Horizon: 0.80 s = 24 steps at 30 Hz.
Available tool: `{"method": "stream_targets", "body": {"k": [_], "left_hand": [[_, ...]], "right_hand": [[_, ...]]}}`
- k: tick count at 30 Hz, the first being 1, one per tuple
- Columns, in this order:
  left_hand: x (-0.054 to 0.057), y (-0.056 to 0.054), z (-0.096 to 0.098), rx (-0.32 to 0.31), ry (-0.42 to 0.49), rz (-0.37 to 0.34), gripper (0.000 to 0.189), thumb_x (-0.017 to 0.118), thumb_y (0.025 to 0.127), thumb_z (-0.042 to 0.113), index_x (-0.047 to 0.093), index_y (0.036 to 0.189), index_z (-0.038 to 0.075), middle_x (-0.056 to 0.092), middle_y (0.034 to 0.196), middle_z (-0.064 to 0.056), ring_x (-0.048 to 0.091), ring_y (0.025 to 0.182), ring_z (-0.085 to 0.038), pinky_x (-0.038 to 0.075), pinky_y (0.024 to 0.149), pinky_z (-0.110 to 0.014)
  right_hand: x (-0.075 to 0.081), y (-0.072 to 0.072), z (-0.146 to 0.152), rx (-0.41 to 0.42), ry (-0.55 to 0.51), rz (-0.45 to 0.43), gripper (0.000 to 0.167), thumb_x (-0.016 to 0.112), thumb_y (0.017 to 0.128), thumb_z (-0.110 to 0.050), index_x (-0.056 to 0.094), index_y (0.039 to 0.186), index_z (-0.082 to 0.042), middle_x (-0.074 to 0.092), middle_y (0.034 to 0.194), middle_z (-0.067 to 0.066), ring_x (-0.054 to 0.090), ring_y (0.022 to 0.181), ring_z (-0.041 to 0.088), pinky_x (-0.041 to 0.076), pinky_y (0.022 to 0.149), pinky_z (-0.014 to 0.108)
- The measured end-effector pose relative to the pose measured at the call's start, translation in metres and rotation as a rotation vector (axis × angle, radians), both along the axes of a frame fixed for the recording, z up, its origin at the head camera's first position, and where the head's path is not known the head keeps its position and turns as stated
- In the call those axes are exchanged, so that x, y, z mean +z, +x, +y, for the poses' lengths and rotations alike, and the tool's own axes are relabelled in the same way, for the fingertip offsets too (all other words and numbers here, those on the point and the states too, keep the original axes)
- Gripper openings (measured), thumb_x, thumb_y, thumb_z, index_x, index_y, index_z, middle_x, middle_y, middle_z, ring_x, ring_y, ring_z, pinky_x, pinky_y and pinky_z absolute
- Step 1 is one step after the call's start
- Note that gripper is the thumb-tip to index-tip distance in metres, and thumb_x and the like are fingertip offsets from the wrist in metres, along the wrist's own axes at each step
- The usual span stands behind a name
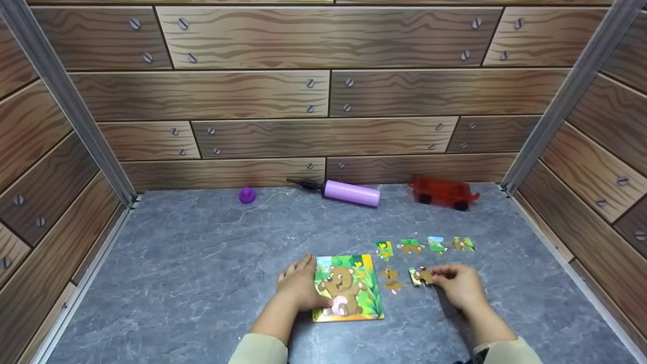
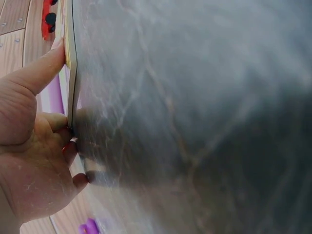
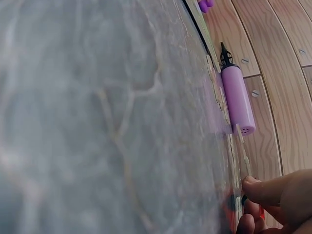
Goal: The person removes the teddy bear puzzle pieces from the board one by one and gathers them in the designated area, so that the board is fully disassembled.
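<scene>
Left hand (image 1: pixel 299 287) is pretty relaxed, fingers loosely spread along the bear board's (image 1: pixel 350 282) edge, thumb on its face. Right hand (image 1: pixel 460 287) has one piece (image 1: pixel 422 276) pinched at the fingertips — brown bits (image 1: pixel 391 279) lie between the hands, a row of pieces (image 1: pixel 435 245) just beyond the right.

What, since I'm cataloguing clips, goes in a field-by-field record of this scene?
Left hand: rests on left edge of bear board
Right hand: pinches a puzzle piece
Loose pieces: row of four; brown shapes beside the board's right edge, single or joined unclear
Farthest things, left to right: small purple object, lilac pump, red toy cart
Surface: gray, marbled
Walls: wood-plank pattern
</scene>
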<state>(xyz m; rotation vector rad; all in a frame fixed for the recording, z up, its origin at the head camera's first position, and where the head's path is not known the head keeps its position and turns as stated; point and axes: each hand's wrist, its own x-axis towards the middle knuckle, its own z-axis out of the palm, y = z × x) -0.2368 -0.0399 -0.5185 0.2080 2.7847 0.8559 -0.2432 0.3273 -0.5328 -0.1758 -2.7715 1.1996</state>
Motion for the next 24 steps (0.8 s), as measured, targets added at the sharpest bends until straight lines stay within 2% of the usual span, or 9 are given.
{"method": "stream_targets", "body": {"k": [8, 17, 24], "left_hand": [[-0.0005, -0.0002, 0.0001, -0.002, -0.004, 0.002, 0.113, 0.097, 0.075, 0.042, 0.039, 0.161, -0.002, 0.033, 0.17, -0.018, 0.029, 0.154, -0.044, 0.024, 0.122, -0.065], [0.0, 0.0, 0.0006, -0.001, -0.007, -0.005, 0.113, 0.096, 0.075, 0.043, 0.039, 0.161, -0.001, 0.032, 0.17, -0.018, 0.029, 0.153, -0.045, 0.024, 0.122, -0.065], [-0.0002, 0.0001, -0.0002, -0.007, -0.001, -0.009, 0.113, 0.096, 0.075, 0.043, 0.038, 0.162, -0.001, 0.032, 0.17, -0.017, 0.028, 0.154, -0.043, 0.023, 0.122, -0.065]], "right_hand": [[-0.0015, -0.0019, -0.0008, 0.013, 0.042, -0.013, 0.014, 0.075, 0.091, 0.002, 0.079, 0.104, 0.007, 0.077, 0.097, 0.018, 0.069, 0.094, 0.035, 0.055, 0.081, 0.043], [-0.0004, -0.0033, -0.0018, 0.001, 0.053, -0.058, 0.014, 0.075, 0.093, 0.001, 0.079, 0.105, 0.007, 0.077, 0.095, 0.017, 0.069, 0.089, 0.031, 0.055, 0.075, 0.039], [0.002, -0.0028, -0.0029, 0.01, 0.03, -0.077, 0.017, 0.076, 0.093, 0.001, 0.077, 0.107, 0.01, 0.077, 0.099, 0.021, 0.071, 0.094, 0.037, 0.059, 0.081, 0.047]]}}
